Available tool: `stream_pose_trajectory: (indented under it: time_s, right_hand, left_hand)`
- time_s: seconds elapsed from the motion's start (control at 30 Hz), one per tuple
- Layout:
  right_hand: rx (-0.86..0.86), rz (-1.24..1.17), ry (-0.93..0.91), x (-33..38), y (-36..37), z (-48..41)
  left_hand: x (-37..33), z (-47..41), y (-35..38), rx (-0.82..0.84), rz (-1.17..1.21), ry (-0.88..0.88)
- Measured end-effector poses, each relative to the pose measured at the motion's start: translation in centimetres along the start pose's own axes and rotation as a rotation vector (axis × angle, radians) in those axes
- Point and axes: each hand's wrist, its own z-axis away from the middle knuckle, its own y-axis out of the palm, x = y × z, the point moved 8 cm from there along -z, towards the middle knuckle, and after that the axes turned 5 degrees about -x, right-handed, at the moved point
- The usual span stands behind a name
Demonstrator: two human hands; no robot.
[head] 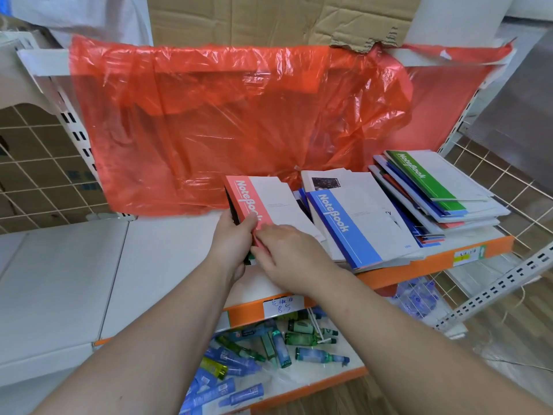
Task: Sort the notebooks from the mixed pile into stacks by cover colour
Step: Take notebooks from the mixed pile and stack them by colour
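**Notebook sort — holdings at this count**

1. Red-and-white paper notebook (254, 202): top of a thin bundle held at mid-shelf. My left hand (233, 238) clasps the bundle along its spine side, thumb across the red band. My right hand (287, 256) pinches the near corner of the red cover.
2. Blue-and-white paper notebook (353, 226): topmost of a loose, fanned pile just right of my hands. White covers and a black-and-white photo cover show beneath it.
3. Green-and-white paper notebook (425, 178): topmost of a skewed heap at far right. Blue and red edges show beneath it, so this heap is mixed too.

Location: white metal shelf with orange front strip (419, 266), backed by a crumpled red plastic sheet (224, 115).

Status, by my reckoning — early. No single-colour stack is visible, and both piles remain to be gone through.
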Motion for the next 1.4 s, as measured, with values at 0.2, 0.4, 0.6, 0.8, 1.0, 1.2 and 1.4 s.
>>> stream_pose_trajectory:
  time_s: [0.2, 0.4, 0.6, 0.8, 1.0, 1.2, 1.4]
  right_hand:
    - [0.028, 0.316, 0.364, -8.5, -0.9, -0.3]
    - [0.169, 0.345, 0.678, -13.7, 0.3, 2.3]
    - [0.174, 0.402, 0.625, -12.9, -0.4, 1.9]
    - [0.055, 0.393, 0.583, -11.0, -3.0, 1.3]
    - [-0.027, 0.259, 0.427, -5.5, -2.5, -1.3]
    - [-0.003, 0.102, 0.170, 0.4, 0.4, -2.7]
    - [-0.060, -0.103, 0.266, -2.5, 1.0, -2.8]
  left_hand:
    - [0.0, -0.1, -0.4, -0.008, -0.005, -0.027]
    - [0.1, 0.0, -0.3, 0.012, -0.003, -0.017]
    - [0.3, 0.0, -0.4, 0.022, -0.001, -0.019]
    - [0.5, -0.1, -0.7, 0.022, -0.010, -0.027]
    - [0.9, -0.3, -0.5, 0.027, -0.010, -0.025]
    - [0.8, -0.2, -0.5, 0.045, 0.037, 0.011]
    - [1.2, -0.7, -2.3, -0.007, 0.009, -0.027]
